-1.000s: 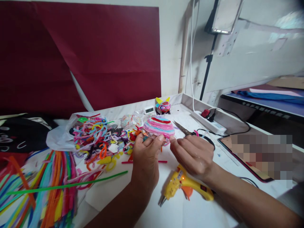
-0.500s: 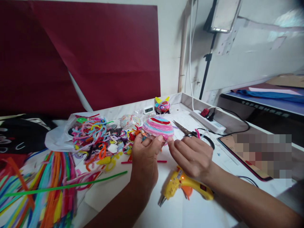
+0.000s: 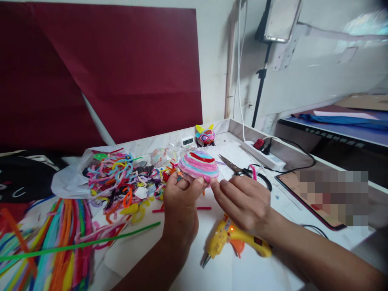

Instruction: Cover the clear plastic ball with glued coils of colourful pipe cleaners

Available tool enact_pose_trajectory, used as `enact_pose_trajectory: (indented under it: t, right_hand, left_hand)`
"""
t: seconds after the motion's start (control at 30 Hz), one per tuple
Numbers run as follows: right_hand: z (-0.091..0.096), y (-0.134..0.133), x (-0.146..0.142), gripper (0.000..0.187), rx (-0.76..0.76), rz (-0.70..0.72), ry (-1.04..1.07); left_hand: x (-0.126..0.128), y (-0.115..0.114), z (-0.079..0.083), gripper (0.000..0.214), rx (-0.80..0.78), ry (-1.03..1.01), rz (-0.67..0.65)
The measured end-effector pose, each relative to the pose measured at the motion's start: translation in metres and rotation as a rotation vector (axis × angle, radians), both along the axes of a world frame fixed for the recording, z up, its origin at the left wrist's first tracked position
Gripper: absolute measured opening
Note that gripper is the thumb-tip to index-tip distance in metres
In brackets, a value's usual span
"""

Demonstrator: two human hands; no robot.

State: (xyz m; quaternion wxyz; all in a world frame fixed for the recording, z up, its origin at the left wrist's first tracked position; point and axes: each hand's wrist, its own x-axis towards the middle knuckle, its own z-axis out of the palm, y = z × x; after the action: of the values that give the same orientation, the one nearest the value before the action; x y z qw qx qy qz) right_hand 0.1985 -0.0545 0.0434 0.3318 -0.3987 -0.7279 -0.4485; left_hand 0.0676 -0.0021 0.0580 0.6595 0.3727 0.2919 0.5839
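My left hand (image 3: pixel 179 202) grips a dome-shaped craft (image 3: pixel 198 165) wound in pink, blue and red pipe cleaners, holding it up over the white table (image 3: pixel 145 250). My right hand (image 3: pixel 242 200) has its fingers curled, and its fingertips pinch at the dome's lower right edge. A yellow glue gun (image 3: pixel 235 240) with a lit indicator lies on the table under my right wrist. Scissors (image 3: pixel 239 169) lie just beyond my right hand.
A heap of cut pipe-cleaner pieces (image 3: pixel 121 182) lies left of the dome on a plastic bag. Long pipe cleaners (image 3: pixel 54 242) fan out at the lower left. A finished figure (image 3: pixel 205 136), a small clock (image 3: pixel 187 141), a power strip (image 3: pixel 265 155) and a tablet (image 3: pixel 318 198) lie farther right.
The view has shifted slightly, so everything sits a little further left. My hands keep the same hold on the dome, with the right fingers working at its edge.
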Motion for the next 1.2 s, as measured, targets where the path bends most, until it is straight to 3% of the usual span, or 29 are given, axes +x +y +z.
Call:
enact_pose_trajectory:
  t: [0.37,0.9,1.2]
  right_hand:
    - [-0.001,0.0,0.004,0.022,-0.039,0.027,-0.019]
    - [0.005,0.0,0.001,0.015,-0.031,-0.021,-0.113]
    - [-0.005,0.003,0.008,0.022,-0.051,-0.018,-0.042]
  left_hand:
    - [0.001,-0.001,0.002,0.031,0.007,0.017,0.0]
    - [0.001,0.004,-0.003,0.034,-0.007,0.056,-0.001]
    - [0.0,0.004,0.008,0.031,-0.092,-0.018,0.013]
